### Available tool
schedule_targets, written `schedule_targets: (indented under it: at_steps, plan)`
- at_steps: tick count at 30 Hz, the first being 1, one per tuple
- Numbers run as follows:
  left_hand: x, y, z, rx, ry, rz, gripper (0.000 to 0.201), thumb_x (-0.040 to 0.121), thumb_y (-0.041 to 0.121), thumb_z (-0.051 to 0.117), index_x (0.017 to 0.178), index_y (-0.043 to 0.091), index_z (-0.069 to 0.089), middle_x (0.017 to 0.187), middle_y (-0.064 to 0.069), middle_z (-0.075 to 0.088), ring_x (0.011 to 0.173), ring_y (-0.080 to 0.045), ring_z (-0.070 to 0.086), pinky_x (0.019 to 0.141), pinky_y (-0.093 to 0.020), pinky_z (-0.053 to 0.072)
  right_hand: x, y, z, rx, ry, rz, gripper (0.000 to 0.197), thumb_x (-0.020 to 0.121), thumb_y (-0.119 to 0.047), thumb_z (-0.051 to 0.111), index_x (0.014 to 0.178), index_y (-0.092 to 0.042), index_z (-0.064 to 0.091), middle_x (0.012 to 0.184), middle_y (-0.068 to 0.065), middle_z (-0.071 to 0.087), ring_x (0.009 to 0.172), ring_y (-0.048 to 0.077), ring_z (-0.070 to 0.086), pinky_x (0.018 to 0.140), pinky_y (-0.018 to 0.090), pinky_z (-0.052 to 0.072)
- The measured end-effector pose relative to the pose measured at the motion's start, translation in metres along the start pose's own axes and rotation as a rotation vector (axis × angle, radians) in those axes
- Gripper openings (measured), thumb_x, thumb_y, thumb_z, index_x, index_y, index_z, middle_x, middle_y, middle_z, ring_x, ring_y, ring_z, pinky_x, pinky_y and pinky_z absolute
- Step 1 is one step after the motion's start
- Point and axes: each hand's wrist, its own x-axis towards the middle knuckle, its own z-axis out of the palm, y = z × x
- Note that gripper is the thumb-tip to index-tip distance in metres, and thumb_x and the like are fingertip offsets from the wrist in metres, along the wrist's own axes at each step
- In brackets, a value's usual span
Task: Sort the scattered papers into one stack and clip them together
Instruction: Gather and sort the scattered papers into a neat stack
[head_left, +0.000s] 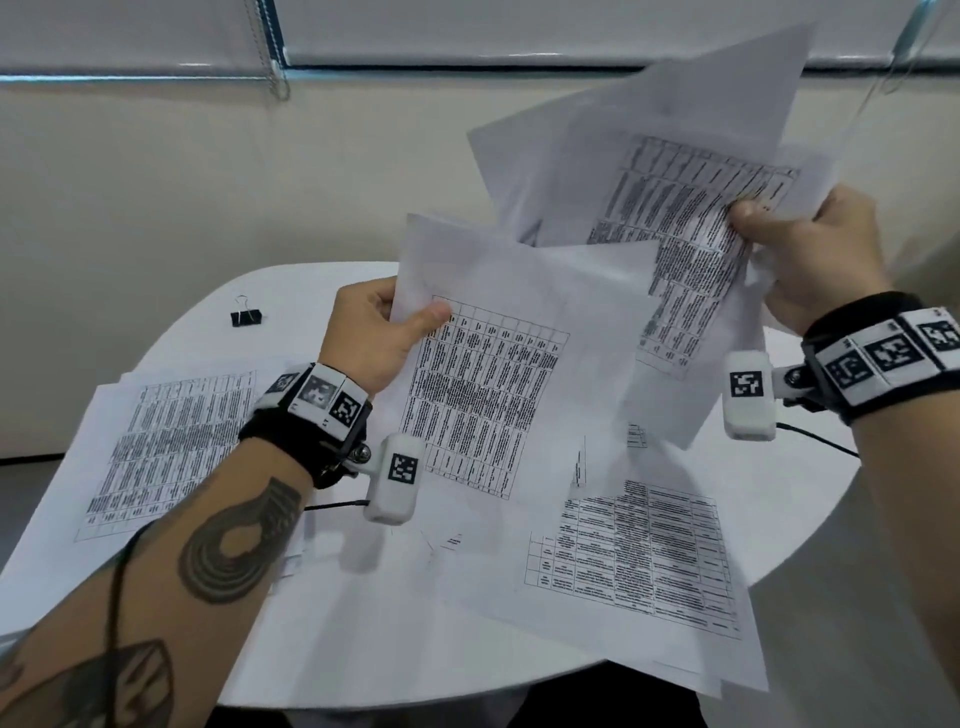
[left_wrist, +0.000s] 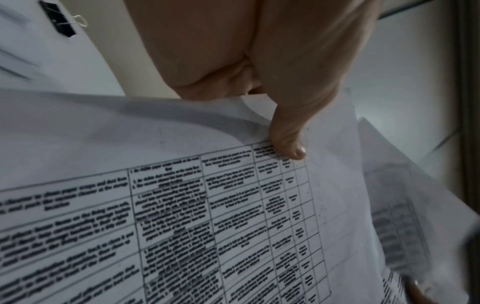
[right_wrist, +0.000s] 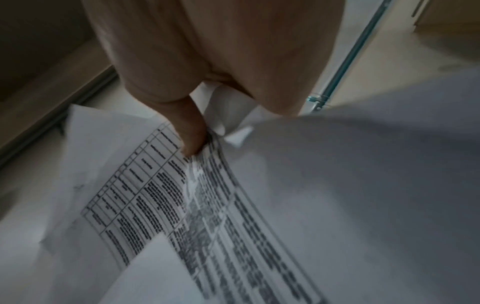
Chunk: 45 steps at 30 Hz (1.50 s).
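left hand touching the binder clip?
Apart. Head view: left hand grips raised papers; bare table separates it from the binder clip.

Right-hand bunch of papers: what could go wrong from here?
1. The right hand pinches its fanned bunch of papers at one edge, creasing it; loose sheets may slip out.
2. Sheets on the table overhang the near edge and could slide off.
3. The binder clip lies far left, beyond both full hands.
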Motion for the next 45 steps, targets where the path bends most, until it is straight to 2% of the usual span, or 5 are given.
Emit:
schedule_targets:
  at_steps: [12,21,27,33,45]
  plan:
    - [0.017,0.013,0.011,0.259,0.009,0.017,0.017,0.085,0.028,0.084,0.071,0.030,0.075,0.077,-0.006,0.077,0.070,-0.016,0.066,0.072,-0.031,0.053,-0.010,-0.041,0.013,-0.466,-0.307,-0.193,0.026,0.090,-0.008,0.075,0.115,-0.009,0.070,0.089,-0.013,0.075,0.075,-0.006,0.072,0.063,0.012,0.056]
    - [0.017,0.015,0.005,0.163,0.112,0.021,0.008,0.086,0.022,0.084,0.089,0.025,0.078,0.081,0.008,0.076,0.082,-0.018,0.075,0.079,-0.029,0.058,0.006,-0.022,-0.002,-0.122,0.070,-0.149,0.034,0.087,-0.009,0.080,0.118,0.001,0.071,0.090,-0.006,0.080,0.086,0.011,0.077,0.076,0.026,0.062]
    - [0.016,0.001,-0.009,0.101,0.167,-0.008,0.014,0.084,0.022,0.085,0.081,0.030,0.074,0.091,0.003,0.079,0.093,-0.021,0.077,0.091,-0.038,0.061,0.028,0.031,-0.042,-0.084,0.156,0.033,0.108,0.040,-0.047,0.105,0.121,0.010,0.061,0.120,0.029,0.068,0.097,0.031,0.077,0.085,0.050,0.063]
    - [0.016,-0.002,-0.011,0.052,0.210,-0.007,0.014,0.085,0.022,0.084,0.078,0.025,0.073,0.080,0.010,0.076,0.077,-0.008,0.074,0.082,-0.031,0.059,0.008,0.029,-0.033,-0.080,0.109,0.057,0.048,0.065,-0.016,0.096,0.085,-0.013,0.053,0.090,0.010,0.065,0.082,0.023,0.074,0.080,0.037,0.061]
    - [0.011,0.001,0.000,-0.034,0.120,0.036,0.008,0.089,0.014,0.079,0.089,0.018,0.071,0.082,0.014,0.075,0.078,0.000,0.071,0.082,-0.020,0.055,-0.005,0.027,-0.020,0.010,-0.182,0.077,0.024,0.089,0.003,0.070,0.112,0.001,0.069,0.115,0.019,0.075,0.114,0.036,0.071,0.097,0.048,0.058]
